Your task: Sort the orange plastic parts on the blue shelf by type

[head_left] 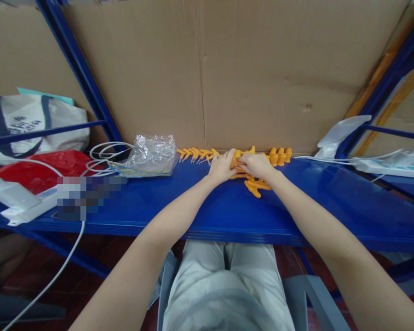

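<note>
My left hand is closed around an orange plastic piece at the back of the blue table. From the other side my right hand closes on the same piece, its fingers meeting the left ones. The hands hide most of the piece. To their left lies a row of orange hook-like parts, with small metal springs in front. Several orange stub-shaped parts stand right of my right hand. Below it lies a branched orange part.
A clear plastic bag lies left of the parts, beside coiled white cables. Further left are a red bag and a white power strip. Cardboard walls off the back. Another power strip lies at right.
</note>
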### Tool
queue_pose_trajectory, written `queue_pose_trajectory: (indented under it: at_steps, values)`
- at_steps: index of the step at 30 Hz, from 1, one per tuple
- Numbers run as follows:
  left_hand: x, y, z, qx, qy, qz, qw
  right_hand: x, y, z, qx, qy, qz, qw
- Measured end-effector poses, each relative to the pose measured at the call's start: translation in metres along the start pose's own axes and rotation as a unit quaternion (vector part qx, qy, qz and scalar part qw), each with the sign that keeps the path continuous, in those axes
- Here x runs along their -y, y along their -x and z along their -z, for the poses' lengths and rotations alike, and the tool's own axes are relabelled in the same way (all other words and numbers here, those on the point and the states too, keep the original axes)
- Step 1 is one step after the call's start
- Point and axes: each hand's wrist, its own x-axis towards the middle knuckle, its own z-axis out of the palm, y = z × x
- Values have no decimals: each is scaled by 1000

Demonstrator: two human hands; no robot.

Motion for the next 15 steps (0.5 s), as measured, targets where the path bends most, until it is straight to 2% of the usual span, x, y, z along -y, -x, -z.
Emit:
queue_pose_trajectory:
  at_steps: [4,9,12,15]
  values:
    - [1,-2,5,-15,-6,42,999,1,0,1,-23,-20,-53,998]
    - [9,-2,11,-32,-19,93,995,-13,-1,-3,-94,-95,-85,987]
    - [11,-1,12,-25,-14,124,992,-23,-4,-9,-122,-204,-87,968]
    - [10,-2,12,-29,-4,139,990,-25,-6,-11,-125,-319,-126,931]
